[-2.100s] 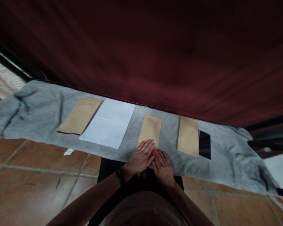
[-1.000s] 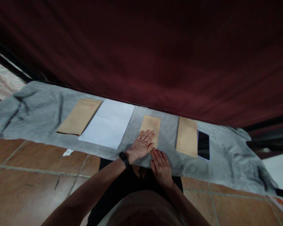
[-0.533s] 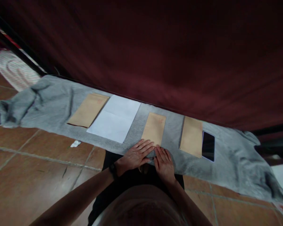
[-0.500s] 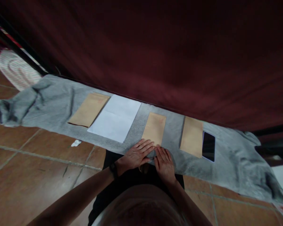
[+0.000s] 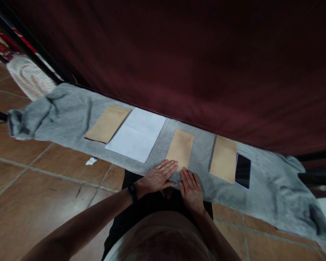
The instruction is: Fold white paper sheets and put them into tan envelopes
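A brown paper envelope (image 5: pixel 181 145) lies flat on the grey cloth, straight ahead of me. My left hand (image 5: pixel 159 177) is palm down with its fingers stretched out, the fingertips resting on the envelope's near left part. At the near right corner of the same envelope lies my right hand (image 5: pixel 191 190), also flat and open, its fingertips touching or just beside the edge. Neither hand grasps anything. To the left are white paper sheets (image 5: pixel 137 134) with a faint crease across them, then more brown envelopes (image 5: pixel 108 124). Another brown envelope or small stack (image 5: pixel 223 159) lies to the right.
A dark-screened phone (image 5: pixel 243 171) lies beside the right-hand envelopes. The grey cloth (image 5: pixel 271 192) covers a long narrow surface with a dark red curtain (image 5: pixel 184 72) behind it. A white scrap (image 5: pixel 91 161) is on the tiled floor (image 5: pixel 54 188).
The view has shifted a little, so things appear slightly farther right. My hands stay at the middle envelope's near edge, with a slightly wider gap between their fingertips.
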`<control>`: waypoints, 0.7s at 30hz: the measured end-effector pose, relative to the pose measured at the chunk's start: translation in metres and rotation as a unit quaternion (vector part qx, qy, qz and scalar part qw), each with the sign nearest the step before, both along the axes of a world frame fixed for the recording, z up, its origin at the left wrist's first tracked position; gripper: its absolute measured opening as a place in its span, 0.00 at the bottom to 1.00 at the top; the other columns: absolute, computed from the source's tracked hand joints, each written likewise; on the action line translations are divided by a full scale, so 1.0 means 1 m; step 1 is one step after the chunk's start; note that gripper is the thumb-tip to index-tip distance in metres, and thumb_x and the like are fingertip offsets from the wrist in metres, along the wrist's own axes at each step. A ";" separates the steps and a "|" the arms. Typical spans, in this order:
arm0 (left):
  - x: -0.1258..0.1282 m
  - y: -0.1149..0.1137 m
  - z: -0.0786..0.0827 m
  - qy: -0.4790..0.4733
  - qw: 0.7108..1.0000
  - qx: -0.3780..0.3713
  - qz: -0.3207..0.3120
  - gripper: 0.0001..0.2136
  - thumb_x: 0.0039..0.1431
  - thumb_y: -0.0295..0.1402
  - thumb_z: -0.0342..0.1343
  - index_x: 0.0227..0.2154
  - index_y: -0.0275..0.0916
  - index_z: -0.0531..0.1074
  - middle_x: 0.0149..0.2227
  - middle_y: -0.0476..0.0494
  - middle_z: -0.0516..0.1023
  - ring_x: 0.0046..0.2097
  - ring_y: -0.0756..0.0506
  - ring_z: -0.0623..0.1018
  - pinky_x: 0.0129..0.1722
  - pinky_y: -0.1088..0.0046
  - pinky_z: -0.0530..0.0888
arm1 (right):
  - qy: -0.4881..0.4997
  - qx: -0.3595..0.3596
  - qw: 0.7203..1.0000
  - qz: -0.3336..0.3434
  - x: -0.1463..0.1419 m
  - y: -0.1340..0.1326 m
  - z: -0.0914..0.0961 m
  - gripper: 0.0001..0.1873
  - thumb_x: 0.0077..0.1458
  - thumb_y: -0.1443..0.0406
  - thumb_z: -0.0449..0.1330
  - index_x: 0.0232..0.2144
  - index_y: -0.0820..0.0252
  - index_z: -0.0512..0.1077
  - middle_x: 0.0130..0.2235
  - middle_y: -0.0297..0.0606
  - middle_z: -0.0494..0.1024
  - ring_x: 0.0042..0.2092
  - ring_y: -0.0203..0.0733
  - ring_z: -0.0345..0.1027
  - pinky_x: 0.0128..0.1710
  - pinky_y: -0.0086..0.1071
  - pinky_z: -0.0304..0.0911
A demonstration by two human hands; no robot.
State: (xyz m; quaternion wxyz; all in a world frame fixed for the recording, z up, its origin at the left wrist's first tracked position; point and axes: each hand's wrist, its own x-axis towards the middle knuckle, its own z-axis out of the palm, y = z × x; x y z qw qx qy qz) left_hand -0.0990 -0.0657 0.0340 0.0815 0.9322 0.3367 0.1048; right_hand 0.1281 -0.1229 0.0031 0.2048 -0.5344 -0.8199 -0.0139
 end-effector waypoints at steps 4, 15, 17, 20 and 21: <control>-0.007 -0.001 -0.002 0.004 1.000 0.009 0.013 0.33 0.71 0.48 0.49 0.71 0.35 0.50 0.73 0.34 0.51 0.74 0.42 0.48 0.72 0.60 0.50 | -0.004 0.003 1.000 -0.002 0.010 -0.001 0.000 0.27 0.70 0.65 0.48 0.69 0.61 0.59 0.64 0.46 0.70 0.65 0.50 0.64 0.68 0.49 0.52; -0.011 -0.003 -0.008 0.011 0.999 0.020 0.023 0.34 0.70 0.48 0.50 0.71 0.35 0.50 0.72 0.33 0.53 0.74 0.42 0.50 0.72 0.61 0.52 | 0.003 -0.003 1.000 0.014 -0.008 0.002 0.003 0.28 0.71 0.64 0.48 0.70 0.62 0.56 0.67 0.47 0.66 0.67 0.49 0.60 0.68 0.48 0.53; -0.011 -0.003 -0.011 0.014 0.999 0.027 0.032 0.33 0.70 0.48 0.49 0.70 0.35 0.51 0.72 0.33 0.54 0.73 0.42 0.52 0.71 0.60 0.53 | 0.006 0.002 1.000 0.015 -0.013 0.003 0.001 0.27 0.71 0.63 0.49 0.69 0.62 0.58 0.66 0.46 0.68 0.67 0.47 0.60 0.69 0.47 0.53; -0.011 -0.005 -0.019 0.003 0.997 0.045 0.068 0.30 0.70 0.46 0.48 0.69 0.35 0.56 0.71 0.32 0.57 0.72 0.39 0.56 0.69 0.58 0.58 | 0.011 0.010 1.000 -0.004 -0.014 0.003 0.000 0.27 0.71 0.63 0.49 0.68 0.62 0.59 0.65 0.45 0.69 0.67 0.46 0.62 0.69 0.46 0.53; -0.009 -0.005 -0.022 -0.006 0.995 0.050 0.090 0.28 0.71 0.45 0.48 0.68 0.36 0.58 0.71 0.32 0.58 0.72 0.39 0.58 0.68 0.57 0.61 | 0.013 0.010 1.000 -0.007 -0.013 0.003 0.000 0.26 0.71 0.62 0.49 0.68 0.62 0.60 0.65 0.45 0.69 0.66 0.46 0.62 0.69 0.46 0.53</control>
